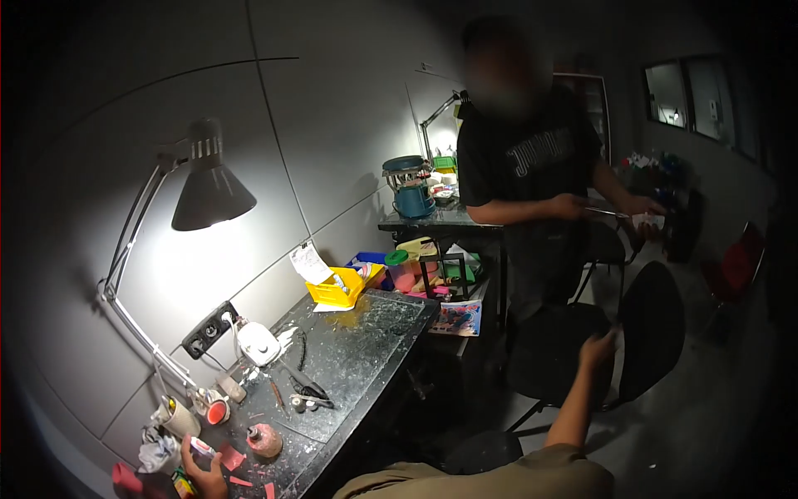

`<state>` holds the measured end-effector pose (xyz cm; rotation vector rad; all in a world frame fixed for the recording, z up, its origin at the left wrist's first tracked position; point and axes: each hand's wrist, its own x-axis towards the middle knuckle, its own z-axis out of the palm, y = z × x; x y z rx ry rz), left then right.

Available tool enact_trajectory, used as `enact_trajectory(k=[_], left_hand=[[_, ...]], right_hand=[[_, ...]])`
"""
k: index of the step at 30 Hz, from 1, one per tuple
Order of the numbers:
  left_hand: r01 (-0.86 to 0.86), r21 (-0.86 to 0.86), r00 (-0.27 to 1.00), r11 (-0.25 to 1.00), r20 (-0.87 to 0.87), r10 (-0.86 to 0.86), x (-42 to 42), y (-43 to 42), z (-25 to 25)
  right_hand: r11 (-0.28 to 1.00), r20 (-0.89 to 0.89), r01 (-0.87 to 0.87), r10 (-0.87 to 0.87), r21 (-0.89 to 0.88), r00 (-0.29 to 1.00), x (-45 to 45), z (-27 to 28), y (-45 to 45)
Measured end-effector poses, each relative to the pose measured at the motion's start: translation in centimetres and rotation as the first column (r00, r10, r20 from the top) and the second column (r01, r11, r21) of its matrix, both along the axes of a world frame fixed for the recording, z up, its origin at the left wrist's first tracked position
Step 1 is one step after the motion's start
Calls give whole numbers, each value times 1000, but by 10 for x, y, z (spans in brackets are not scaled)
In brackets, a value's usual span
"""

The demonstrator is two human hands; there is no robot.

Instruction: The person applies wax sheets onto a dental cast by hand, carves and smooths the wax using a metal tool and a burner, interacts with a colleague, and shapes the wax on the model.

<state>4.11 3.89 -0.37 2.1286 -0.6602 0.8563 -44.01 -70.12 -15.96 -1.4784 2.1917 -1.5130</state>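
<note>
At the lower left, my left hand point(206, 477) is closed around a small white object with a coloured label point(202, 448), over the dark worktable point(366, 362). Pink pieces point(232, 456) and a speckled pink bottle point(264, 441) are just right of it. My right hand point(596, 350) reaches out over a black chair point(549, 353), beside the backrest point(652, 333). Its fingers look bent together in dim light; what they hold, if anything, is too dark to make out.
A person in a black T-shirt point(532, 158) stands beyond the chair, holding a thin tool and a pale item. A lamp point(214, 195) lights the table, with a yellow bin point(337, 287), white device point(259, 343), black cable and cups. A red chair point(736, 266) is at right.
</note>
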Motion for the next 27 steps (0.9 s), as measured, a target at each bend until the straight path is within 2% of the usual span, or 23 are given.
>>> enact_trajectory(k=[1,2,3,4,5,6,8,9,12,13,14,16,27], left_hand=[[-3,-6,1000,1000,0,3,-1,0,-1],[-7,-14,1000,1000,1,7,-3,1,-1],[-5,-23,1000,1000,-5,5,-4,3,-2],[-17,-21,1000,1000,-9,17,-5,3,-4],[12,-43,1000,999,-24,-13,-7,0,-4],[16,-45,1000,999,-12,-16,-6,1,-3],[16,-51,1000,999,-5,-17,-4,0,-4],[23,-52,1000,998,-4,-24,-3,-1,-3],[34,-47,999,998,-1,-34,1,-4,-1],[35,-45,999,998,2,-35,2,-3,-1],[36,-46,999,998,2,-36,2,-4,0],[39,-48,999,998,3,-39,3,-5,0],[39,-37,999,999,12,-39,9,-11,9]], right_hand=[[957,-121,1,36,292,992,23,-41,20],[812,-122,-108,216,574,969,42,-81,45],[614,-177,-177,471,769,864,54,-141,66],[651,-526,20,594,759,609,65,-148,109],[694,-641,119,566,710,519,76,-177,112],[697,-635,105,566,709,526,88,-180,111],[585,-385,11,519,811,763,108,-161,110],[535,-333,8,515,845,790,111,-159,102],[524,-318,6,507,852,801,113,-151,104],[493,-352,51,540,868,764,113,-138,112],[496,-351,48,538,867,766,113,-156,106],[621,-512,119,506,775,694,110,-185,100],[635,-573,198,463,747,677,117,-210,89]])
